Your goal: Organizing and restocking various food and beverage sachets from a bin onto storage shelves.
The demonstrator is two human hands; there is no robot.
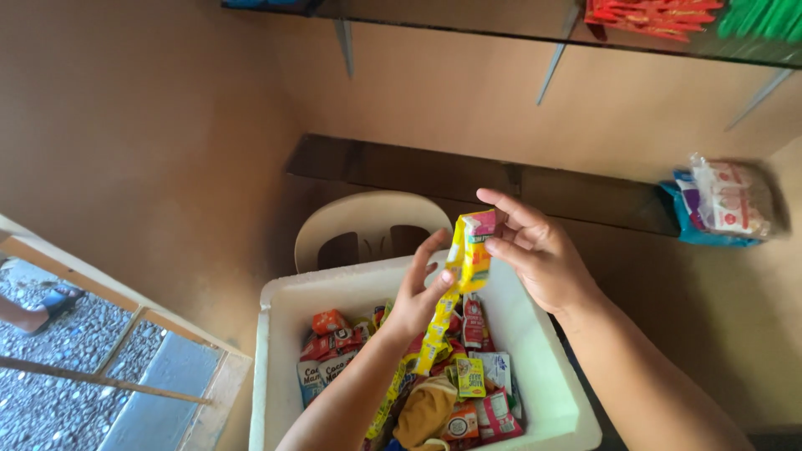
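Pinching a yellow sachet strip (pixel 455 284), right hand (pixel 535 255) and left hand (pixel 418 296) grip closed above white box (pixel 284 334).

Between the hands, the strip of yellow sachets (pixel 455 288) looks like glossy plastic foil. Below them, the white box (pixel 543 392) has a matt, foam-like wall. Behind it, the cream chair (pixel 368 219) is smooth plastic; the wall (pixel 150 142) is matt.

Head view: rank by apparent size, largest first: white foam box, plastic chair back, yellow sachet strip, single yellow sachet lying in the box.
1. White foam box
2. Plastic chair back, partly hidden behind the box
3. Yellow sachet strip, held by left hand and right hand, nearer the camera
4. Single yellow sachet
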